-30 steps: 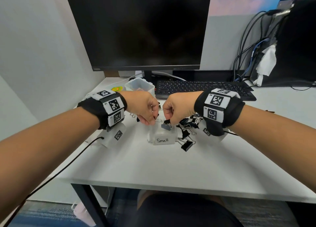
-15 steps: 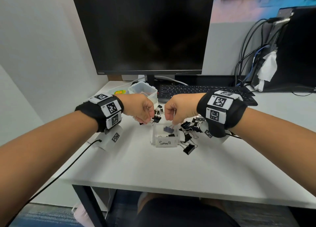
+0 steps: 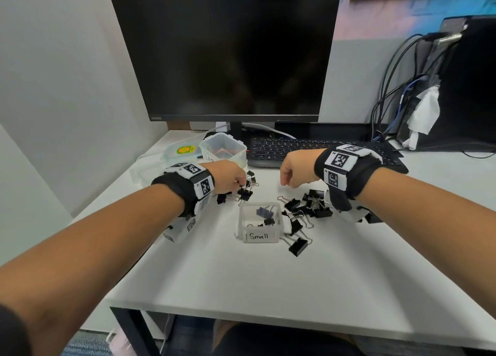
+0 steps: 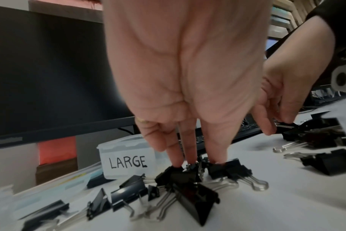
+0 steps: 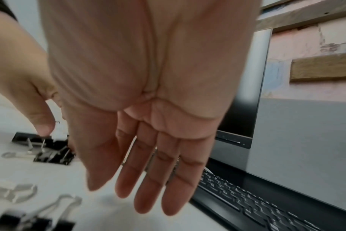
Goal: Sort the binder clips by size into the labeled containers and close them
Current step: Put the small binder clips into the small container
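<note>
The clear tub labelled Small [image 3: 259, 235] stands open mid-table with a blue-grey clip [image 3: 262, 212] and a few small black ones inside. Left of it lies a cluster of black binder clips [image 3: 243, 193]. My left hand [image 3: 238, 182] reaches down into that cluster, and its fingertips [image 4: 177, 162] and thumb pinch a small black clip [image 4: 192, 169]. My right hand [image 3: 285, 180] hovers behind the tub, fingers [image 5: 148, 195] relaxed and holding nothing. A larger pile of clips [image 3: 312, 202] lies under my right wrist. The tub labelled LARGE [image 4: 128, 161] stands open at the back left.
A lid with a yellow sticker [image 3: 182, 150] lies beside the LARGE tub [image 3: 224, 149]. A keyboard [image 3: 290, 149] and a monitor [image 3: 228, 52] stand behind. One black clip [image 3: 298, 246] lies alone to the right of the Small tub. Cables hang at the back right.
The blue-grey clip my right hand held over the Small tub now lies inside it. My right hand has drawn back empty; my left has moved left onto the clip cluster.
</note>
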